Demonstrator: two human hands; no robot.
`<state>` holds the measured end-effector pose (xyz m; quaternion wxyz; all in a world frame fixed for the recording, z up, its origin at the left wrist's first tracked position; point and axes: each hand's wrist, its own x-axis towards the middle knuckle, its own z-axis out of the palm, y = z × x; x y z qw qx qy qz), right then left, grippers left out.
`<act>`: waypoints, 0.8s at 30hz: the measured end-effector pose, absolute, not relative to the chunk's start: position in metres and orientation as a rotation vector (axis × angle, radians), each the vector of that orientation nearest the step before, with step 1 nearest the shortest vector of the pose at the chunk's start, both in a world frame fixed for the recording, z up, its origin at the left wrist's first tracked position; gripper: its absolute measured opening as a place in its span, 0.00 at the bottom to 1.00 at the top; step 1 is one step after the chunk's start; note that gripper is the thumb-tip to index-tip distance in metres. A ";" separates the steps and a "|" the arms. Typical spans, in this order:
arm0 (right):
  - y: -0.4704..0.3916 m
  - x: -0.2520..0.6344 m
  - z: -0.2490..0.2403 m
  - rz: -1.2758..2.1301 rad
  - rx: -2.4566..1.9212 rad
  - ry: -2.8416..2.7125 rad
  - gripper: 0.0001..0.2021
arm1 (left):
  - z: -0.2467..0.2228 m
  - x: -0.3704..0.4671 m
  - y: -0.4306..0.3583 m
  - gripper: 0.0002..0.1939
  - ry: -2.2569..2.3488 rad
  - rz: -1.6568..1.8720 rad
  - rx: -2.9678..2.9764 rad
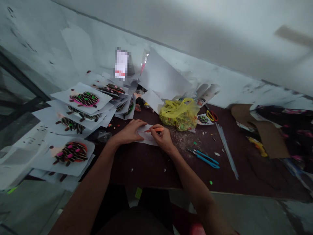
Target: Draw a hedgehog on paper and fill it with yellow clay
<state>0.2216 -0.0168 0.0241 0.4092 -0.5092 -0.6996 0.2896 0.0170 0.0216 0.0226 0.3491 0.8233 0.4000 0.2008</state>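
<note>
A small piece of white paper [147, 138] lies on the dark table between my hands, with a faint curved line on it. My left hand [129, 132] rests at the paper's left edge, thumb and forefinger spread apart, steadying it. In my right hand [163, 138] is an orange pen [156, 130], gripped between the fingers, its tip pointing left close above or on the paper. I cannot tell whether the tip touches. Right of my right hand lie blue thread snips [206, 159] on the table.
Stacked sheets with hedgehog-like decorations [84, 99] stand on the left, another pile [69, 152] nearer me. Behind my hands sit a yellow plastic bag [181, 112] and a propped phone [121, 63]. Scissors [211, 115], clear sticks [227, 151] and brown cardboard [271, 138] are on the right.
</note>
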 end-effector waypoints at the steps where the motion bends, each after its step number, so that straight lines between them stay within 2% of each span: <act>1: -0.017 0.220 0.024 0.733 -1.279 -1.777 0.10 | 0.022 0.017 0.022 0.31 1.037 0.519 2.133; 11: -0.014 0.212 0.023 0.757 -1.273 -1.874 0.08 | 0.020 0.017 0.022 0.28 1.017 0.561 2.123; 24: -0.013 0.217 0.029 0.735 -1.324 -1.884 0.11 | 0.021 0.016 0.021 0.31 1.023 0.536 2.123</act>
